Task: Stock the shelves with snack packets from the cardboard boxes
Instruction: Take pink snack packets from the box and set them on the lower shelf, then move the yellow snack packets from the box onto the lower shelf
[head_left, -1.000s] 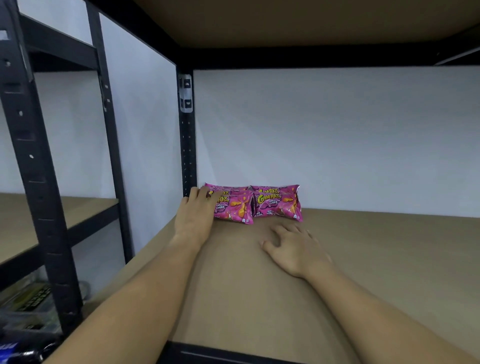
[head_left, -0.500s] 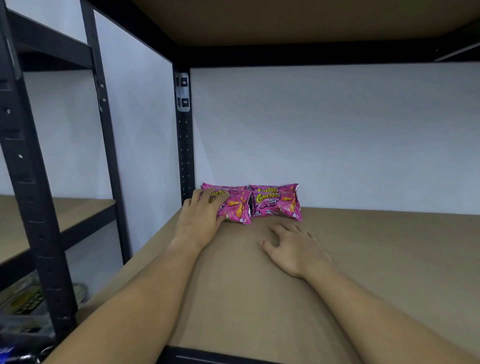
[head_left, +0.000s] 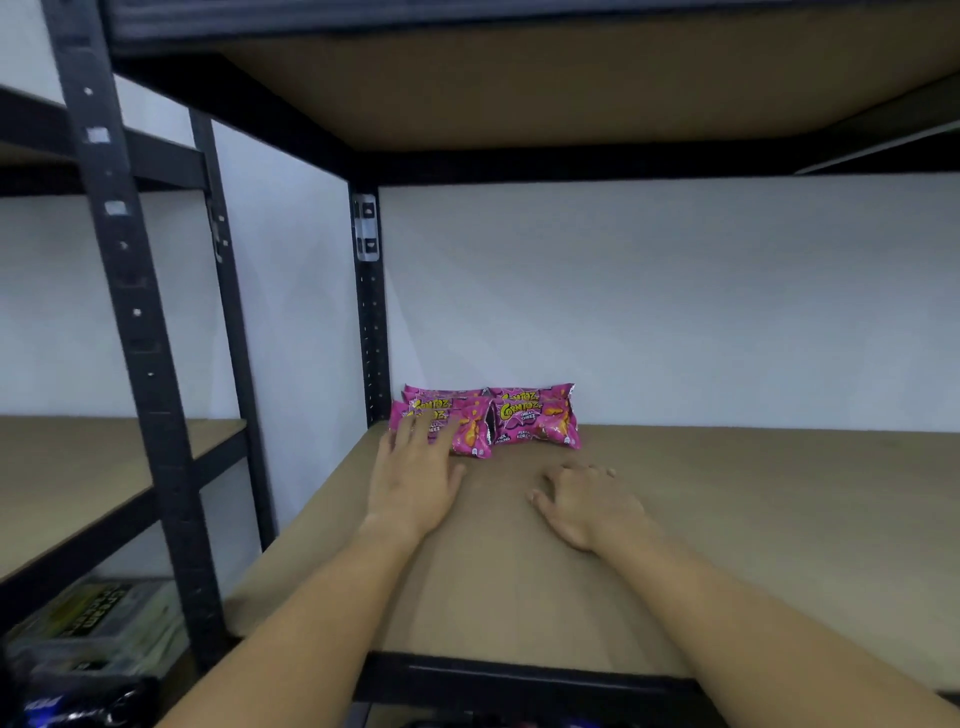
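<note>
Pink snack packets lie stacked in the back left corner of the brown shelf board. The left stack sits by the black upright, and the right stack lies beside it against the white wall. My left hand lies flat with straight fingers, its fingertips touching the front of the left stack. My right hand rests palm down on the board in front of the right stack, holding nothing and a short gap away from the packets. No cardboard box is in view.
A black corner upright stands just left of the packets. Another shelf unit stands to the left, with a black post in front. The upper shelf hangs low overhead. Packaged goods lie low at the left.
My left hand has slid slightly back from the left stack, fingertips still on its front. My right hand has stayed on the board. The camera has tilted a little.
</note>
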